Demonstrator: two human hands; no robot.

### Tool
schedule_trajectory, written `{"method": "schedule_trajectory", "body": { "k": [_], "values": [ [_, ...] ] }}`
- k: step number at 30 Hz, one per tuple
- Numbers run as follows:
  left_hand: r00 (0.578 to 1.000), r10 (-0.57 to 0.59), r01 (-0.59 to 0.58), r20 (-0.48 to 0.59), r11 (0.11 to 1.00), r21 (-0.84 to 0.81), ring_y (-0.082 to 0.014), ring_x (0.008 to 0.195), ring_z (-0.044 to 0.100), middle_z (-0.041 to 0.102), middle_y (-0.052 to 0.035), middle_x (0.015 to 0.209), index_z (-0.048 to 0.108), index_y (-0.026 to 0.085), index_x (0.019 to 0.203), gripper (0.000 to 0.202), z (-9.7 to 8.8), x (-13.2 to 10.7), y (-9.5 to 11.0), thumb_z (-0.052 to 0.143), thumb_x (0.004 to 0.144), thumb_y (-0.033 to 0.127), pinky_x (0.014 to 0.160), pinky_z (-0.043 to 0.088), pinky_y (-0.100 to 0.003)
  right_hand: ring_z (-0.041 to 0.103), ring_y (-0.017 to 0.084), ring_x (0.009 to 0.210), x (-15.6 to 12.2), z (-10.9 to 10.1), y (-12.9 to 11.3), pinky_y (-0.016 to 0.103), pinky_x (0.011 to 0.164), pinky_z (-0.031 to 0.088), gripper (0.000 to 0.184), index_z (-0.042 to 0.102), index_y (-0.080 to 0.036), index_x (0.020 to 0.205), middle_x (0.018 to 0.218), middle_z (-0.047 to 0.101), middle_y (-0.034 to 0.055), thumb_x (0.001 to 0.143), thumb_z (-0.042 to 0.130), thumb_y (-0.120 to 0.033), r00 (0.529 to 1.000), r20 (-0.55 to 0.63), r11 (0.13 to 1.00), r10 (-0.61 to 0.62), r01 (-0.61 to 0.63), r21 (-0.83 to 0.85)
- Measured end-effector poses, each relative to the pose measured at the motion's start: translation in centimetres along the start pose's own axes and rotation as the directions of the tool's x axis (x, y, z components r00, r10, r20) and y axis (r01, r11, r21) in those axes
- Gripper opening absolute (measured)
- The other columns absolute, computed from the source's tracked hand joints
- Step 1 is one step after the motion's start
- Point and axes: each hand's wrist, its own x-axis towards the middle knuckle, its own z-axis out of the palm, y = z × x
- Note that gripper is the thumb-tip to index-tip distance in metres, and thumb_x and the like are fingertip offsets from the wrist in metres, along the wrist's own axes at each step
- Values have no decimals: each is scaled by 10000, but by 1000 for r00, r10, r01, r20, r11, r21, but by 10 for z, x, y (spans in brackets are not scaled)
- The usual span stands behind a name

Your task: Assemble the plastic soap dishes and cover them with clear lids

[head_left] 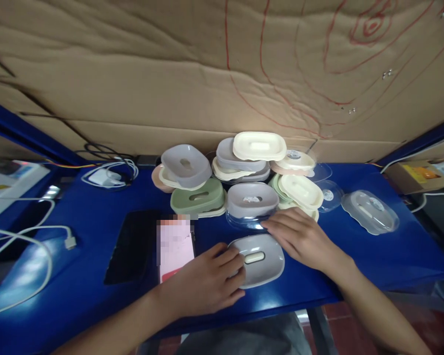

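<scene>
A grey oval soap dish [268, 268] with a cream bar in its middle slot lies near the table's front edge. My left hand [218, 278] holds its left rim with curled fingers; the thumb is partly hidden. Just beyond it, a clear plastic lid [240, 222] lies in front of another grey soap dish [252, 197]. My right hand [303, 239] has its fingers together, the tips at this lid's right edge. Behind stand piled soap dishes in grey, green [200, 198] and cream [259, 146].
A black tablet or phone [128, 246] and a phone with a lit pink screen [175, 246] lie left on the blue table [89, 236]. White cables [46, 266] and a charger [105, 177] lie farther left. A clear-lidded dish [370, 212] is at right. Cardboard [151, 74] backs the table.
</scene>
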Motion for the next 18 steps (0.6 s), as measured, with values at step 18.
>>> {"method": "schedule_trajectory", "body": {
  "k": [18],
  "values": [
    [837, -545, 527, -48, 827, -195, -350, 1486, 566, 514, -229, 1645, 314, 115, 1673, 710, -2, 1, -15, 520, 1113, 501, 1138, 566, -506, 608, 314, 1373, -15, 39, 4, 514, 1139, 527, 487, 582, -210, 1522, 1422, 672, 144, 1042, 662, -228, 978, -26, 978, 208, -208, -26]
  ]
}}
